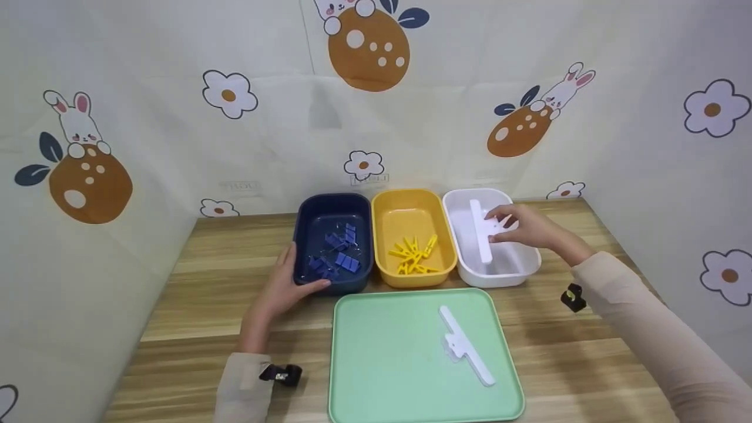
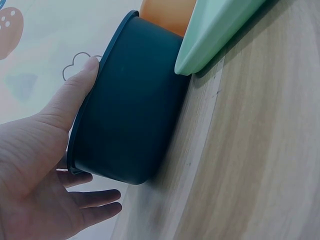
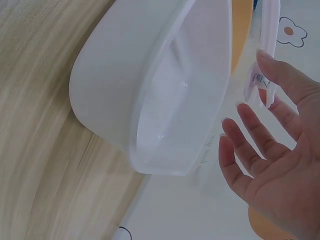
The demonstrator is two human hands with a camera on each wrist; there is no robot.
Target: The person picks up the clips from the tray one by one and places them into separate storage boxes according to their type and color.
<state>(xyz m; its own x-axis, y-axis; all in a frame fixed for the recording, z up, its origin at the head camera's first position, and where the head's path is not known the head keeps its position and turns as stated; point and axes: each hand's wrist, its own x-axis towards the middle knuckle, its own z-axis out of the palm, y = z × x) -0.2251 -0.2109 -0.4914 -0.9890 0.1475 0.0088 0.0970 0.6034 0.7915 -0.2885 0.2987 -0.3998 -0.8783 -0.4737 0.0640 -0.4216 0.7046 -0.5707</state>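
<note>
My right hand pinches a long white bag clip by its middle tab, between thumb and forefinger, above the white bin. In the right wrist view the clip is up past the bin's rim, and the other fingers are spread away from it. My left hand is at the near left corner of the navy bin. Its thumb touches the rim, and its fingers extend along the bin's side. A second white bag clip lies slanted on the green tray.
Several blue clips lie in the navy bin. The yellow bin between the other two holds several yellow clothespins. All three bins stand side by side on the wooden table, close to the printed backdrop. The tray lies in front.
</note>
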